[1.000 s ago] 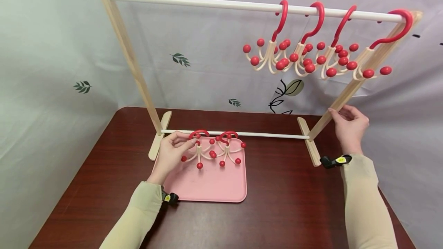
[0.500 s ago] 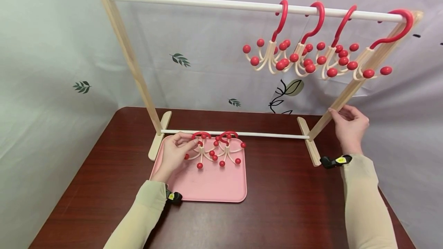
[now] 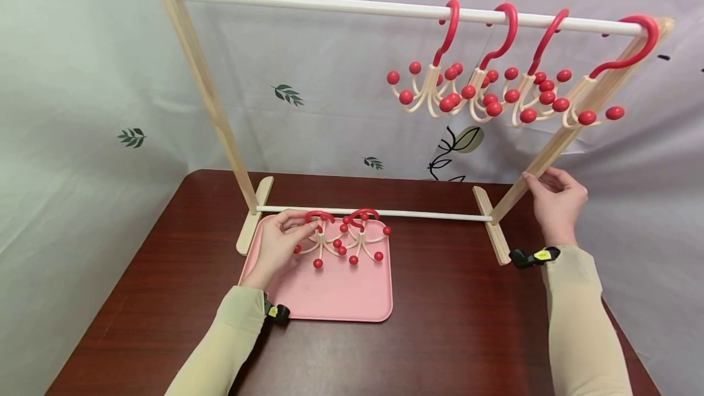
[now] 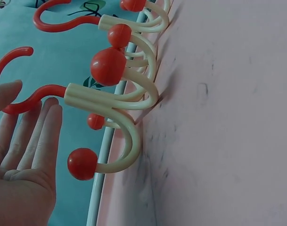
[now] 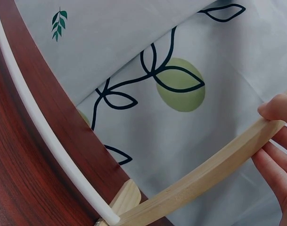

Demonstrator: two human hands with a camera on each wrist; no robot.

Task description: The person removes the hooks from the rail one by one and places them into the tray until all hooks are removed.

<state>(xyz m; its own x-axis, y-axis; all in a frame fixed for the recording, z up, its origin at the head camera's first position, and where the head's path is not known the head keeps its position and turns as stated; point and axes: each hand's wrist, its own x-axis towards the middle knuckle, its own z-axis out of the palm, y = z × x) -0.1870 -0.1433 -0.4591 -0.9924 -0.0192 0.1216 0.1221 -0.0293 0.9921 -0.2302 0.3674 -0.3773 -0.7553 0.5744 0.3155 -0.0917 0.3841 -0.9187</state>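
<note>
In the head view, my left hand (image 3: 277, 246) pinches the red hook of a multi-prong hanger (image 3: 321, 240) with a cream stem and red ball tips. In the left wrist view, the thumb lies over the hook and the fingers (image 4: 44, 136) extend behind it. The hanger's prongs stand on a pink tray (image 3: 330, 292). Right beside it is a second, matching hanger (image 3: 361, 240), also standing hook up. My right hand (image 3: 558, 200) holds the right wooden post (image 5: 204, 170) of a rack low down, thumb on one side and fingers on the other.
Several matching hangers (image 3: 431, 87) hang from the right half of the rack's white top rail (image 3: 308, 2). A lower white bar (image 3: 434, 215) runs just behind the tray. The rack's wooden feet (image 3: 492, 231) stand on a dark red-brown table (image 3: 440, 322), with patterned cloth behind.
My left hand has moved slightly right with the hanger, which has shifted and turned a little toward the second one. The right hand has stayed on the post.
</note>
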